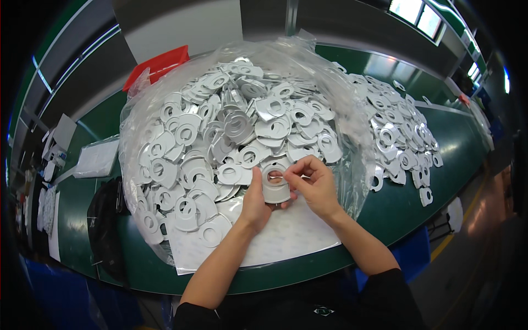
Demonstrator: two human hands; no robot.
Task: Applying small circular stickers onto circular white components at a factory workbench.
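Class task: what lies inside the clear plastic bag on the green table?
The clear plastic bag holds a heap of white ring-shaped flat parts. Lower layers are covered by the top ones.

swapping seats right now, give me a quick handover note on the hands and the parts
Left hand holds one white ring-shaped piece from below. Right hand pinches at the piece's centre hole.
The heap in the clear plastic bag lies just behind the hands; a second loose pile is spread to the right on the green table. A white sheet lies under the hands.
Done: cannot tell. Left: both piles look large.
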